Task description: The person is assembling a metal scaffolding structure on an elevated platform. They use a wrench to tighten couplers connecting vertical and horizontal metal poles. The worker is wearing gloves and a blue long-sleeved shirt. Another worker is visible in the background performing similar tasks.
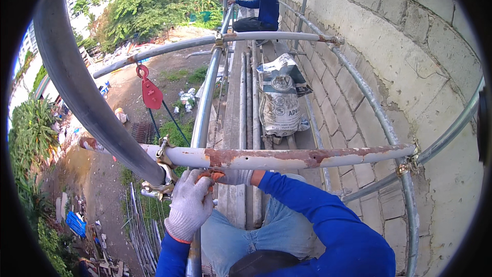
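Observation:
My left hand (188, 206), in a white knit glove with an orange cuff edge, is closed with curled fingers beside a metal scaffold clamp (165, 166). My right hand (234, 176), also gloved, reaches across to meet it, just under the rust-patched horizontal pipe (287, 158). Both hands come together at a small orange-red patch; what lies between the fingers is hidden. The pipe partly covers the right hand. A thick grey tube (92, 66) curves down from the upper left and ends at the clamp. A shiny upright pipe (207, 102) runs just beyond the hands.
A red pulley block (149, 88) with dark rope hangs from the farther cross pipe (174, 47). A printed white sack (281, 95) lies on planks beside several loose pipes (249, 97). A block wall (379, 61) rises at right. Another person (266, 2) sits farther along. Ground lies far below at left.

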Tool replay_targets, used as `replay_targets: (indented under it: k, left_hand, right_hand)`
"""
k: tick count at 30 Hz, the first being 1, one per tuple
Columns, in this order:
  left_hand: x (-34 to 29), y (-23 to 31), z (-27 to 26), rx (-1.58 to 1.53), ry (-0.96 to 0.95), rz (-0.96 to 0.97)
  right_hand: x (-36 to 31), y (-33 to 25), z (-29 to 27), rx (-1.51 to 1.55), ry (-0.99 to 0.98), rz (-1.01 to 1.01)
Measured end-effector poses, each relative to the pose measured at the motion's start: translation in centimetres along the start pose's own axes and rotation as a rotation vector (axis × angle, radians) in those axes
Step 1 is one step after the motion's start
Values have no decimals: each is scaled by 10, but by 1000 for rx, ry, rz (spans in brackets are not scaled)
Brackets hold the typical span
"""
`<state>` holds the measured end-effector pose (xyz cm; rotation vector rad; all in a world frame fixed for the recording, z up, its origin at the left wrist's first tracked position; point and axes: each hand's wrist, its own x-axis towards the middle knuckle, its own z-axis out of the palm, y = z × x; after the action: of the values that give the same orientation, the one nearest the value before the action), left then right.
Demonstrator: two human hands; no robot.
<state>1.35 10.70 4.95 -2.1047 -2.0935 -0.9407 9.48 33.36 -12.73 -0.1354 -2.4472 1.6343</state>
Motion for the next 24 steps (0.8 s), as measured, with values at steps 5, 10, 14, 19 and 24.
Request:
replay_targets:
  k: [5,10,14,19,24]
  left_hand:
    - [0,2,0,18,-8,4]
    - [1,8,0,65,0,21]
    - [1,6,2,45,8,25]
    - [-5,3,3,5,42,50]
    - [-6,6,-2,15,24,35]
  right_hand:
    - [-33,3,100,81,223,136]
    - [-75,-96,184,1216,327,352]
    - [-108,-144,188,1563,194,494]
    - [-101,-127,198,1481,345,428]
    - [-92,-71,182,1058,524,386]
